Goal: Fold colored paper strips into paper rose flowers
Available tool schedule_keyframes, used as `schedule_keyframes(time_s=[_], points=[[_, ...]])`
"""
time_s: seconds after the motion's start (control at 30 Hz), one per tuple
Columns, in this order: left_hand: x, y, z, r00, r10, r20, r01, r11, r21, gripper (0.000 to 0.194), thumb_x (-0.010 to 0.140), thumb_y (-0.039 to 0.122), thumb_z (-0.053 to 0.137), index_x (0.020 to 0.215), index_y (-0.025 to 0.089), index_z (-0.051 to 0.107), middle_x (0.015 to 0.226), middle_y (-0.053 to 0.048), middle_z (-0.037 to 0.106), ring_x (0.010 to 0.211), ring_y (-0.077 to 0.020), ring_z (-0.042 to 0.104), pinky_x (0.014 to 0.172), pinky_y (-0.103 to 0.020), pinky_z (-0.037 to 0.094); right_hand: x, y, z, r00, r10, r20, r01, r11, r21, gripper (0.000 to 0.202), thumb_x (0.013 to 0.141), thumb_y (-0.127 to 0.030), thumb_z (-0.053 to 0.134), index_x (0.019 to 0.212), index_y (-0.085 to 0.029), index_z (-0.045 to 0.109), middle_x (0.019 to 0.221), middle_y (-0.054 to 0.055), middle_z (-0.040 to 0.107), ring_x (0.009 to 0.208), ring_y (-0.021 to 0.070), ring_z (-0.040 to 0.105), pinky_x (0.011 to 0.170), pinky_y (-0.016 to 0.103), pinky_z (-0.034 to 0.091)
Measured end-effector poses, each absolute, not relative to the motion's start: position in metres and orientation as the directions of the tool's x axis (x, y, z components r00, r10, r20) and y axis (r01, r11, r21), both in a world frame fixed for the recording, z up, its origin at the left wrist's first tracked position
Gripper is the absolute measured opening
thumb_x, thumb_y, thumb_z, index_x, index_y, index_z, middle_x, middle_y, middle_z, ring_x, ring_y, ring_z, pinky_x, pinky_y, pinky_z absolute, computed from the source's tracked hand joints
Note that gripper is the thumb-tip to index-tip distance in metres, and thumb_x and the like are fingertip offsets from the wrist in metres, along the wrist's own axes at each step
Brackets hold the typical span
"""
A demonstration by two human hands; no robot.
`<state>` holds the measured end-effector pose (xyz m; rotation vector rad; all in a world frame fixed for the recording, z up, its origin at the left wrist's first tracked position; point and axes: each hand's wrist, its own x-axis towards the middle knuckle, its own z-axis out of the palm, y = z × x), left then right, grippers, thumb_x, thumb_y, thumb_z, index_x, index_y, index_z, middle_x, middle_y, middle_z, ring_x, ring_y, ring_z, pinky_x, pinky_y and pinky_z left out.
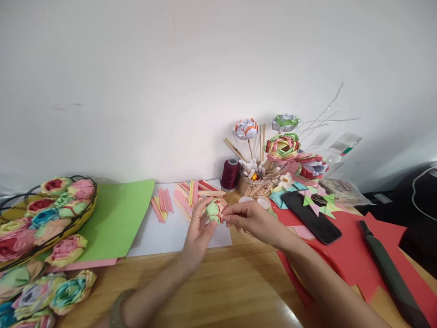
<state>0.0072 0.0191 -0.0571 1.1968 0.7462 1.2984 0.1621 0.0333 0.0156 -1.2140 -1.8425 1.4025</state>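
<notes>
A small folded paper flower [213, 210], pale green with some red and pink, is held up over the table in the middle of the view. My left hand [198, 228] cradles it from the left, thumb and fingers closed around its side. From the right, my right hand [251, 218] pinches the flower's edge between thumb and fingertips. Just behind lie folded paper strips [194, 191] in pink, yellow and red on a white sheet [146, 239]. A smaller bunch of strips [162, 204] is left of them.
A yellow basket [89, 207] of paper flowers stands left, beside green paper [119, 214]. Behind are a maroon thread spool [230, 174] and a holder [254, 187] with sticks and flowers. A phone [312, 218], red paper [351, 232] and a dark-handled tool [389, 264] lie right.
</notes>
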Motion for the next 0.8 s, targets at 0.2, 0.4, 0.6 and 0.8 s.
schedule_keyframes(time_s=[0.2, 0.4, 0.6, 0.8], points=[[0.0066, 0.0161, -0.0564, 0.259, 0.958, 0.125, -0.31, -0.041, 0.95, 0.043, 0.082, 0.03, 0.05, 0.122, 0.028, 0.036, 0.126, -0.007, 0.042, 0.108, -0.0199, 0.048, 0.085, -0.035, 0.047, 0.1643, 0.0348, 0.0121, -0.427, 0.894, -0.138, 0.348, 0.021, -0.937, 0.012, 0.073, -0.023, 0.056, 0.07, -0.014, 0.064, 0.061, -0.001, 0.058, 0.052, 0.0077, 0.048, 0.049, 0.019, 0.037], [0.0068, 0.0155, -0.0556, 0.286, 0.941, 0.18, -0.366, -0.066, 0.928, 0.043, 0.081, 0.025, 0.052, 0.122, 0.029, 0.038, 0.124, -0.004, 0.047, 0.111, -0.0159, 0.046, 0.095, -0.03, 0.038, 0.1655, 0.0362, 0.0071, -0.411, 0.895, -0.174, 0.315, -0.039, -0.948, 0.013, 0.067, -0.026, 0.062, 0.064, -0.014, 0.063, 0.056, -0.002, 0.056, 0.047, 0.0075, 0.048, 0.047, 0.019, 0.037], [0.0057, 0.0184, -0.0507, 0.297, 0.954, 0.036, -0.425, 0.098, 0.9, 0.04, 0.08, 0.031, 0.053, 0.119, 0.029, 0.046, 0.131, -0.004, 0.041, 0.107, -0.0192, 0.048, 0.081, -0.029, 0.047, 0.165, 0.0343, 0.0067, -0.377, 0.915, -0.141, 0.472, 0.059, -0.88, 0.013, 0.07, -0.025, 0.06, 0.063, -0.015, 0.064, 0.052, -0.003, 0.055, 0.048, 0.0071, 0.045, 0.045, 0.018, 0.033], [0.0067, 0.0226, -0.0491, 0.35, 0.932, -0.092, -0.461, 0.257, 0.85, 0.04, 0.075, 0.033, 0.058, 0.114, 0.026, 0.05, 0.108, -0.005, 0.055, 0.081, -0.0137, 0.057, 0.066, -0.027, 0.051, 0.1646, 0.0313, 0.0113, -0.385, 0.921, -0.065, 0.619, 0.205, -0.758, 0.015, 0.074, -0.025, 0.056, 0.066, -0.017, 0.066, 0.057, -0.002, 0.059, 0.053, 0.0086, 0.049, 0.048, 0.019, 0.033]])
